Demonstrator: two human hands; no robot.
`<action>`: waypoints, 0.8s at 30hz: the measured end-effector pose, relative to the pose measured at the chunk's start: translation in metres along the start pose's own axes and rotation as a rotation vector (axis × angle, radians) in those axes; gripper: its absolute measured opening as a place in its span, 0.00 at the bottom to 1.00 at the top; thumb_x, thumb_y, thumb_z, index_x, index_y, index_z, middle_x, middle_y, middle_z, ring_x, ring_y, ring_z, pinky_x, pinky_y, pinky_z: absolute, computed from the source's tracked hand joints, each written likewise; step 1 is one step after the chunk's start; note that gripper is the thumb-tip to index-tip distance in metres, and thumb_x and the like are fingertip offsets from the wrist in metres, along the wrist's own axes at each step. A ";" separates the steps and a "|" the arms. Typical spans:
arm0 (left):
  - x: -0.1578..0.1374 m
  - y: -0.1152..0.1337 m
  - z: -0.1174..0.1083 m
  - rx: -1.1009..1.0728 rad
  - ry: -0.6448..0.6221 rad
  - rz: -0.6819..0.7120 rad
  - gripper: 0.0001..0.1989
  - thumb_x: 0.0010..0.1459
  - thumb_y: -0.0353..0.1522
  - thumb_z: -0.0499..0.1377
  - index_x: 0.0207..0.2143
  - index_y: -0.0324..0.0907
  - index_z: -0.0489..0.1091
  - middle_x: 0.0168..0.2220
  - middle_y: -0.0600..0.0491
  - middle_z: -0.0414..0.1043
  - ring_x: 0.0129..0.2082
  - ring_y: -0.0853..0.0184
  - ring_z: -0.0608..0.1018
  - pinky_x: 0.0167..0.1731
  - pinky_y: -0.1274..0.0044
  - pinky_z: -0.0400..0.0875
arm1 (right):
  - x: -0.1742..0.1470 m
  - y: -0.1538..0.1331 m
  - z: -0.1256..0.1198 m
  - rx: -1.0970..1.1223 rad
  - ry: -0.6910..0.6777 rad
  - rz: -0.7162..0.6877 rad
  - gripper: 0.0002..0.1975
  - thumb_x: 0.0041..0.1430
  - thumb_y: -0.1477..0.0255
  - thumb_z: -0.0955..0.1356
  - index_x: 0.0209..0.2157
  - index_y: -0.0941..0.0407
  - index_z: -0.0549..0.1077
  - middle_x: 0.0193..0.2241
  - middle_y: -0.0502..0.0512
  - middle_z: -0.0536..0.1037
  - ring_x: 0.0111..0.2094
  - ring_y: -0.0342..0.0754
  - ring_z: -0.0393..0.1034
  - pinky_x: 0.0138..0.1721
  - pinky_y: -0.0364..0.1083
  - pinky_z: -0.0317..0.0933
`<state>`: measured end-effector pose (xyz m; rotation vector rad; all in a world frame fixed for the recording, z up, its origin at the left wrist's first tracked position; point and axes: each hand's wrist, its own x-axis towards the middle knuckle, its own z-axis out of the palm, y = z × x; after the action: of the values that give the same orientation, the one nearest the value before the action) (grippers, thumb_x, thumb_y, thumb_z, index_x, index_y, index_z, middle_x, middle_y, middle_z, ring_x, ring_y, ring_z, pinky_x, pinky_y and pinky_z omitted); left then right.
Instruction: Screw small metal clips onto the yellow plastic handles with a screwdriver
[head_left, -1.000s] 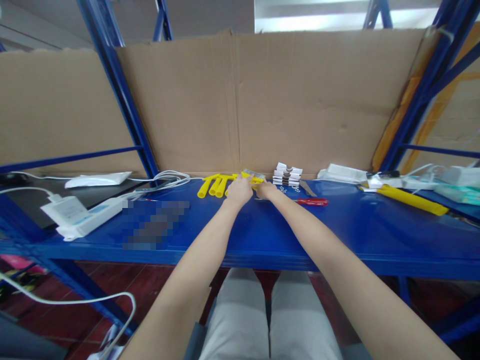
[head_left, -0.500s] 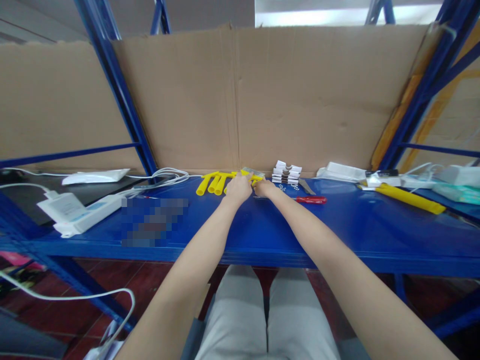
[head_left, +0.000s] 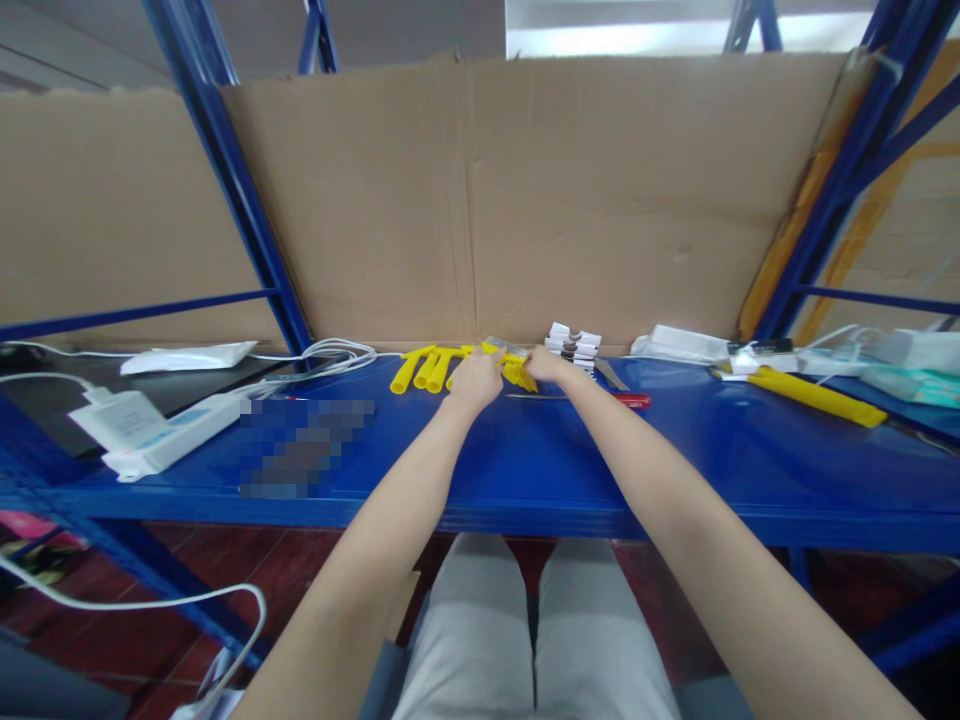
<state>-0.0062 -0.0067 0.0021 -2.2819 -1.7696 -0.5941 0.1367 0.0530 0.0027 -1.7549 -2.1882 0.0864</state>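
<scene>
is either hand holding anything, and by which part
It cannot be told: the left hand covers part of the yellow tools, the right hand is at their right end, and any grip is hidden.

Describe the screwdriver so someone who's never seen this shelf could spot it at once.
Find the blue shelf, then the stack of white bundles near its cardboard back wall. Just in front of it, partly hidden by the right forearm, lies the screwdriver, shaft pointing left. Its red handle sets it apart from the white stack and the yellow handles to its left.
</scene>
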 end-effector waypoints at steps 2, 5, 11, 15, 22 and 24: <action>0.000 -0.001 0.001 0.000 -0.008 0.018 0.23 0.62 0.34 0.47 0.60 0.50 0.60 0.52 0.44 0.68 0.47 0.58 0.75 0.46 0.69 0.69 | -0.003 0.006 -0.008 -0.010 0.030 -0.012 0.18 0.55 0.80 0.60 0.42 0.62 0.77 0.45 0.62 0.77 0.45 0.51 0.71 0.45 0.42 0.60; 0.001 -0.001 0.004 -0.004 -0.030 0.087 0.23 0.61 0.34 0.48 0.59 0.51 0.61 0.52 0.46 0.68 0.49 0.58 0.73 0.47 0.69 0.68 | -0.013 0.013 -0.017 0.001 0.084 -0.035 0.18 0.58 0.80 0.57 0.40 0.63 0.77 0.44 0.62 0.77 0.45 0.49 0.71 0.46 0.41 0.59; 0.003 0.000 0.012 -0.011 -0.065 0.236 0.22 0.61 0.35 0.48 0.58 0.51 0.63 0.50 0.46 0.69 0.49 0.60 0.73 0.48 0.71 0.67 | -0.040 0.022 -0.016 0.307 -0.020 -0.017 0.13 0.61 0.76 0.59 0.33 0.62 0.74 0.34 0.58 0.79 0.31 0.43 0.72 0.32 0.38 0.63; 0.001 0.001 0.013 -0.003 -0.086 0.294 0.21 0.61 0.35 0.49 0.57 0.50 0.64 0.48 0.47 0.70 0.49 0.60 0.73 0.48 0.72 0.66 | -0.046 0.020 -0.016 0.466 -0.009 0.015 0.13 0.62 0.75 0.59 0.28 0.61 0.72 0.29 0.57 0.78 0.26 0.41 0.71 0.24 0.37 0.61; -0.001 0.002 0.011 0.020 -0.085 0.304 0.22 0.61 0.35 0.49 0.58 0.53 0.62 0.47 0.47 0.70 0.47 0.61 0.74 0.47 0.72 0.67 | -0.048 0.020 -0.015 0.537 -0.023 0.023 0.07 0.55 0.78 0.64 0.26 0.61 0.72 0.28 0.54 0.78 0.21 0.38 0.67 0.19 0.36 0.58; -0.001 0.002 0.011 0.012 -0.077 0.312 0.22 0.61 0.34 0.49 0.57 0.53 0.63 0.47 0.48 0.70 0.47 0.61 0.74 0.47 0.72 0.66 | -0.047 0.024 -0.016 0.579 0.008 0.042 0.08 0.54 0.77 0.64 0.23 0.61 0.71 0.24 0.53 0.76 0.20 0.38 0.65 0.19 0.36 0.57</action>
<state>-0.0020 -0.0044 -0.0079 -2.5311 -1.3976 -0.4416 0.1727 0.0107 0.0016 -1.4567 -1.8610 0.6507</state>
